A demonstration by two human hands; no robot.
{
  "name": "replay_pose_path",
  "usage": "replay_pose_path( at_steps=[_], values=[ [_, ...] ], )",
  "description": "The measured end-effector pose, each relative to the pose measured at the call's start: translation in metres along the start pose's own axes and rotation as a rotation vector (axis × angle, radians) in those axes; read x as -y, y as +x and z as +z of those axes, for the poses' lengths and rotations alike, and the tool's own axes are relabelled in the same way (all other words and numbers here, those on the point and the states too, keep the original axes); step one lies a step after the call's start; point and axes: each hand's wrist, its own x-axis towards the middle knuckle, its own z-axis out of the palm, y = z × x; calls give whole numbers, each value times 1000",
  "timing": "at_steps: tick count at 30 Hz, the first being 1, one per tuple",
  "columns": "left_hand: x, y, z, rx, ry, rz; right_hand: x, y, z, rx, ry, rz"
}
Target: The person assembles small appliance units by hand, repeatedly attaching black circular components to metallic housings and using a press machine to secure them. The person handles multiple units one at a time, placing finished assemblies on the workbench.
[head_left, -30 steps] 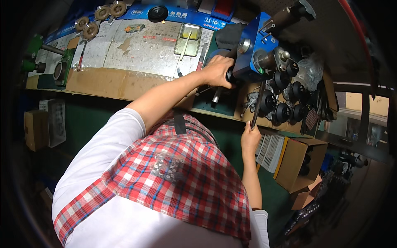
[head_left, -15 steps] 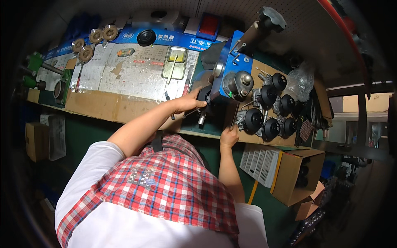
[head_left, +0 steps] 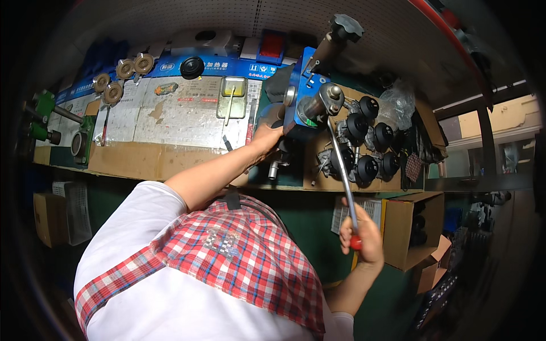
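Observation:
A blue hand press [head_left: 302, 102] stands on the bench with a long metal lever [head_left: 344, 173] swung down toward me. My right hand [head_left: 367, 233] is closed round the lever's lower end, beside its red knob [head_left: 356, 242]. At the left side of the press, my left hand [head_left: 267, 138] reaches in under the blue body. Its fingers are mostly hidden there, and what they hold does not show. Just below that hand, a dark part with a short metal tube [head_left: 273, 169] sits under the press, partly in shadow.
Several metal assemblies with black round caps [head_left: 357, 126] stand right of the press. A tray with a brush [head_left: 232, 96], a black disc [head_left: 192, 67] and brown mesh discs [head_left: 112, 92] lie leftward. A green fixture [head_left: 85, 139] stands far left; an open carton [head_left: 414, 227] sits lower right.
My right hand has moved from the bench edge down and right, and the lever now angles out toward me in it. My left hand has slid further under the press. The view has shifted slightly.

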Motion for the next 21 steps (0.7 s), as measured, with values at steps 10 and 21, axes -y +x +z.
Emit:
replay_pose_path(
  at_steps=[10, 21],
  values=[
    [1, -46, -95, 117, 129, 19, -93, 125, 58, -220, -182, 110],
    [-51, -105, -260, 153, 493, 793, -30, 227, 235, 5, -804, -378]
  ],
)
